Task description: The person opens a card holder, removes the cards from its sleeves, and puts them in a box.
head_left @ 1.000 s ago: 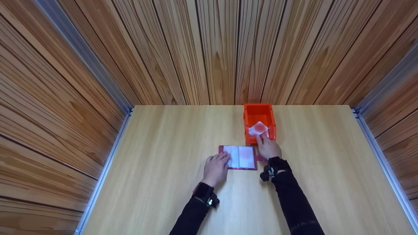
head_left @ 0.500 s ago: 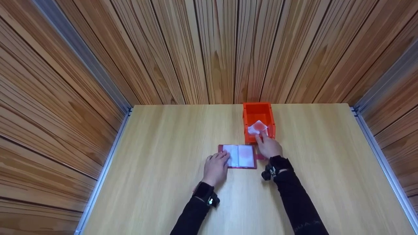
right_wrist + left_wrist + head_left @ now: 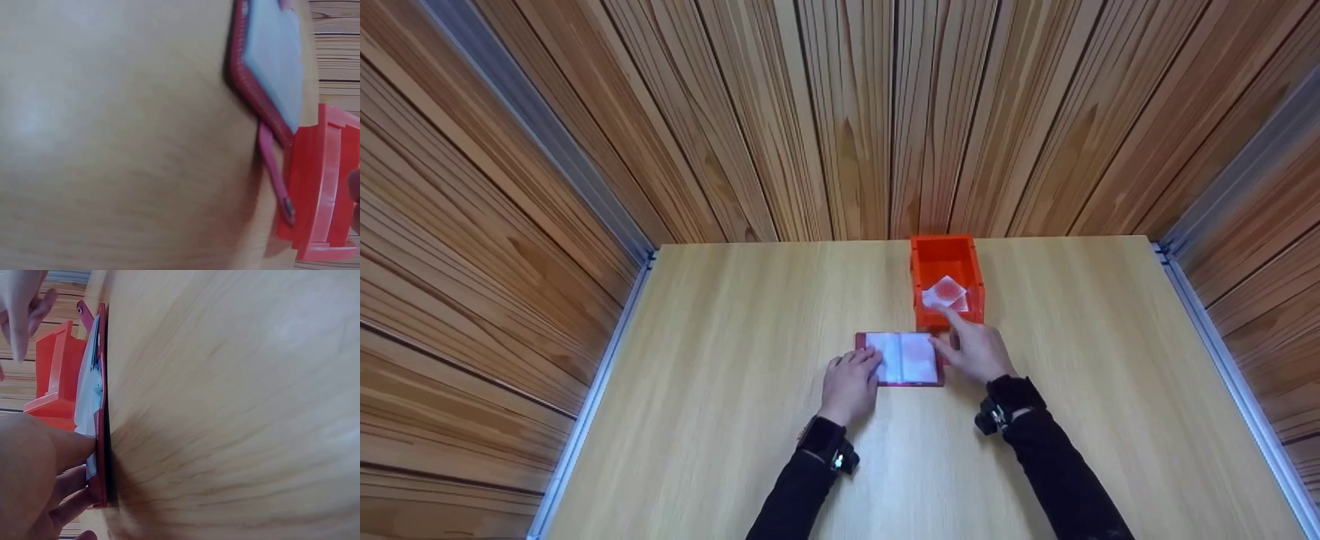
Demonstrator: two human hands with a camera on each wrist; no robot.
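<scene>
Plank walls [image 3: 851, 112] flank the table [image 3: 735, 360]. The left hand [image 3: 849, 386], fingers extended, partly hides the booklet [image 3: 913, 361] at nine o'clock; wrist views crop the unclenched right hand [image 3: 979, 352].

Your left hand [image 3: 849, 384] hides part of the red card holder [image 3: 916, 361]; the right wrist view crops your right hand [image 3: 979, 351]; the cards [image 3: 945, 290] in the orange bin [image 3: 943, 256] look too small for detail.

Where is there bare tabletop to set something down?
Bare: table between left rail and left hand, and between orange bin and right rail. Crowded: the middle, where the left hand touches the open booklet and the right hand hangs over the bin's near edge.
</scene>
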